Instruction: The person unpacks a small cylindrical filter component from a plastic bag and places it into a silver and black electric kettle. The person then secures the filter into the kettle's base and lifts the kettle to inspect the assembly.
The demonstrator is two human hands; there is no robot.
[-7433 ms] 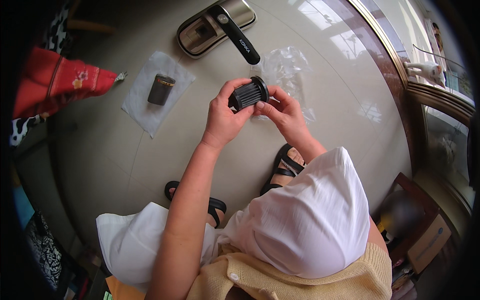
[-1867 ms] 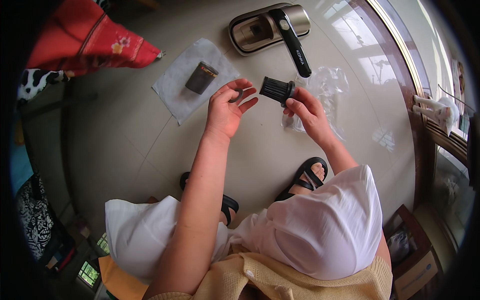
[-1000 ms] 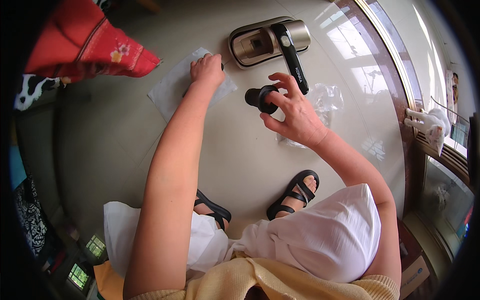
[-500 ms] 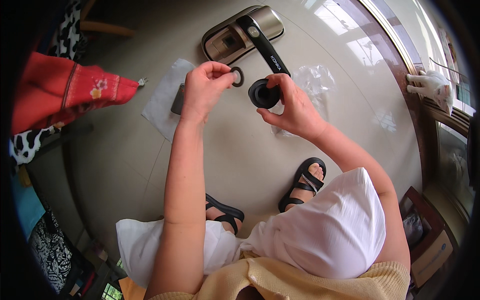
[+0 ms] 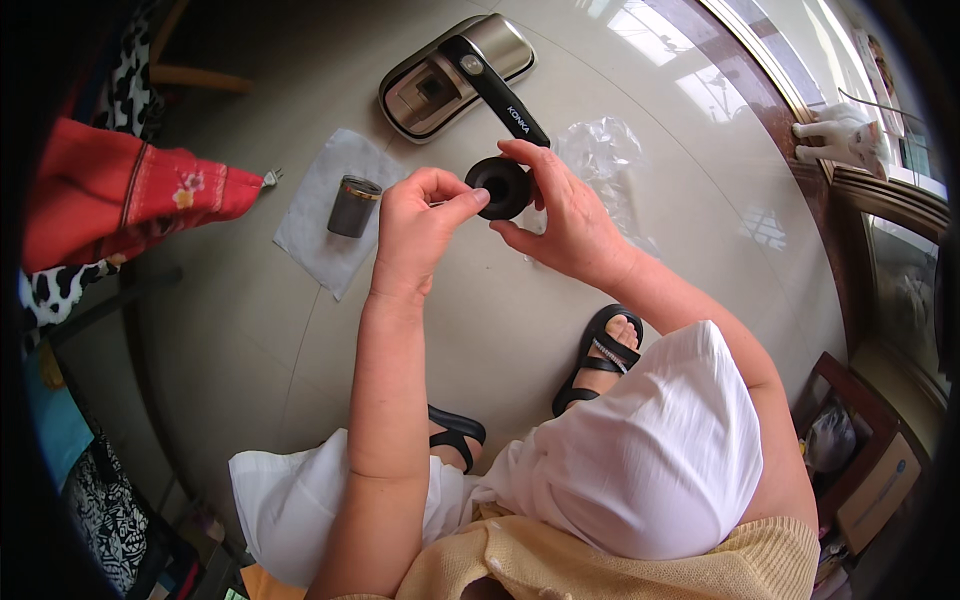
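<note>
My right hand (image 5: 565, 205) grips a round black cup-shaped part (image 5: 513, 187) with a dark hole in its middle. Its fingers curve around the right side, thumb underneath. From the left, my left hand (image 5: 425, 215) meets the part's face, thumb and fingertips pinched together at its rim. The thin black ring from the earlier frame lies against the part there, hard to make out separately. Just beyond both hands, a gold-and-black handheld vacuum cleaner (image 5: 497, 52) rests on the floor, its black handle pointing toward me. Left of my left hand stands a dark grey cylinder (image 5: 352, 212) with a gold band.
The cylinder is on a thin white sheet (image 5: 308, 215). Crumpled clear plastic (image 5: 605, 165) lies right of the vacuum's handle. A red cloth (image 5: 165, 180) with a plug beside its tip hangs at left. A white animal figurine (image 5: 850, 140) is at far right. My sandalled feet are below.
My left hand has brought the black ring rightward against the round part. The part has shifted slightly left in view. The grey cylinder, earlier mostly hidden by my hand, now shows.
</note>
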